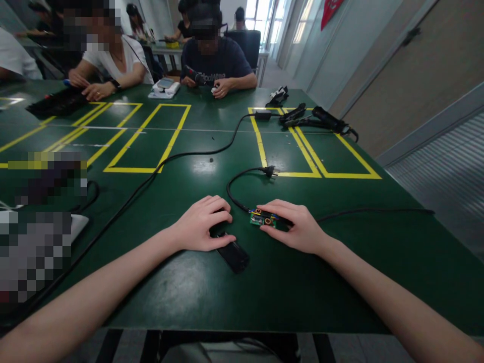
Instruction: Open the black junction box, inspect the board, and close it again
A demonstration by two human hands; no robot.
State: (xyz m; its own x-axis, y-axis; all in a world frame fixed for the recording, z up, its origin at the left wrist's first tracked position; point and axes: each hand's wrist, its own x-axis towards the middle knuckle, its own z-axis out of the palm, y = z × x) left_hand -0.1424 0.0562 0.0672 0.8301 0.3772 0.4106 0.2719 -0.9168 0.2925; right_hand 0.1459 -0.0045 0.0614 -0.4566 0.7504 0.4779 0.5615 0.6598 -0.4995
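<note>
A small green circuit board [257, 220] with copper coils sits between the thumb and fingers of my right hand [300, 227]. Black cords run from it, one curving up to a two-pin plug [269, 171], the other passing right across the table. My left hand [206, 222] is curled, palm down, around the upper end of a black plastic casing piece [235, 256]. Its thumb lies across the casing, whose lower end tilts toward me. The part of the casing under my left hand is hidden.
A long black cable [189, 154] crosses the green table [181, 292] at left. Black clamp-like tools [321, 121] lie at the far right, with a black and white piece [278, 96] behind. Across the table, one person [217, 60] holds a tool; another [113, 63] handles a dark object.
</note>
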